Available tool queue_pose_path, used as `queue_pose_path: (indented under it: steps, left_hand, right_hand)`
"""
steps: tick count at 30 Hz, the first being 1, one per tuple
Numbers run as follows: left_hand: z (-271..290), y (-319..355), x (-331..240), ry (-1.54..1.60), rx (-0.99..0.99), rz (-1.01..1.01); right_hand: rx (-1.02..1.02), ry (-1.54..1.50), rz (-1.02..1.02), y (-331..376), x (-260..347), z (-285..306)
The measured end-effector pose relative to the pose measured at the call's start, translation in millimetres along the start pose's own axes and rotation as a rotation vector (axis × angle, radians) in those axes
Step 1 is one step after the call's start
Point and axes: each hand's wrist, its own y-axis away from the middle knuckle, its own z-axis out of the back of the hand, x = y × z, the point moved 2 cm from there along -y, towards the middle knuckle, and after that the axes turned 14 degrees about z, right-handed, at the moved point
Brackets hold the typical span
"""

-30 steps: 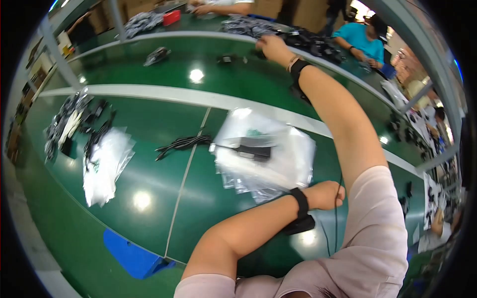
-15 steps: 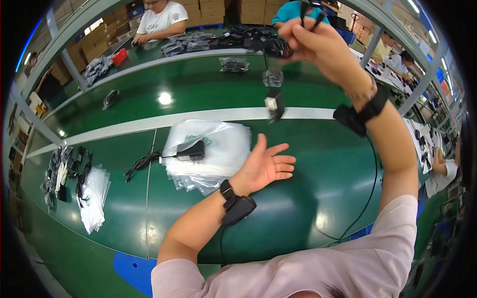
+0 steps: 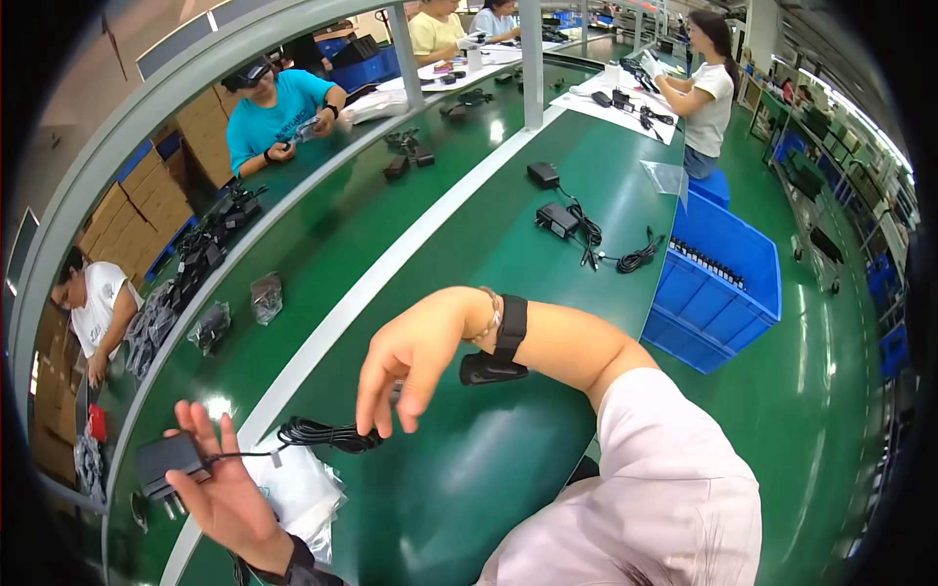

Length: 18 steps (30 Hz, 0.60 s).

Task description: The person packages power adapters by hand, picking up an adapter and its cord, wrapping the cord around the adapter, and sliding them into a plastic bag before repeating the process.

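Note:
A black power adapter [image 3: 168,465] rests between the thumb and raised fingers of my left hand [image 3: 233,503], at the lower left. Its cord runs right to a coiled bundle of black cable [image 3: 327,434]. My right hand [image 3: 415,354] is over the bundle's right end, fingers bent downward and apart, the thumb separate. The fingertips come close to the coil; whether they touch it I cannot tell. Beneath the cord, partly covered by my left hand, lie clear plastic bags [image 3: 305,493] on the green table [image 3: 440,488].
Two more adapters, one with coiled cord [image 3: 557,221], the other [image 3: 542,175] behind it, lie farther along the table. A blue crate [image 3: 718,317] stands beside its right edge. A white rail [image 3: 362,293] divides off the far strip, where bagged items [image 3: 266,298] lie. Co-workers sit beyond.
The view has turned to the right. My right hand, earlier raised with the adapter dangling from its cord, has come down. The adapter is now in my left hand, which was empty.

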Motion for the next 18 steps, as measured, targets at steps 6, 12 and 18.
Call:
queue_pose_path:
  steps: [6, 12, 18]
  left_hand:
    - [-67.0, -8.4, -14.8, -0.016, 0.544, -0.111]
    - [-76.8, -18.0, -4.8, -0.062, 0.332, -0.239]
    - [-12.0, -11.9, -50.5, -0.621, -0.263, -0.458]
  right_hand:
    - [-0.087, 0.153, 0.4, -6.3, 21.2, 21.1]
    - [-0.173, -0.016, 0.583, -90.6, -44.4, -23.2]
    - [-0.321, -0.195, 0.121, -94.5, -57.0, -10.0]
